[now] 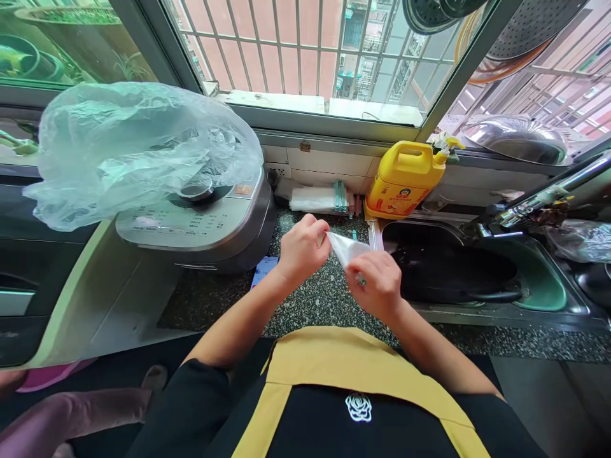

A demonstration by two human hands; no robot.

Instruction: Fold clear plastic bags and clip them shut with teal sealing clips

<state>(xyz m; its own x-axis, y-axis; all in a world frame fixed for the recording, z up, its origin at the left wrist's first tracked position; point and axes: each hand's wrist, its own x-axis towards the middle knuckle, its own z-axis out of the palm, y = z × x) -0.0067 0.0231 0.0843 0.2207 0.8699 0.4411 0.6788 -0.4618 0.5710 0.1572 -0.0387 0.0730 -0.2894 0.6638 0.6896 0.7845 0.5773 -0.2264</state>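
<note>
A small see-through plastic bag [344, 247] is stretched between my two hands above the speckled counter [310, 312]. My left hand [304, 249] pinches one corner of it, fingers curled. On the other side, my right hand [375, 280] is closed on the bag's lower right part, its fingertips partly hidden. Behind my hands, against the tiled wall, lies a stack of clear plastic bags [315, 199] with green-blue edges. Whether the held bag has anything in it, I cannot tell.
A grey rice cooker [191, 222] stands at left under a big crumpled plastic bag [143, 146]. A phone [264, 270] lies beside it. At right are a yellow jug [402, 178] and a sink [548, 280] holding a black pan [458, 273]. Another person's leg [81, 413] shows lower left.
</note>
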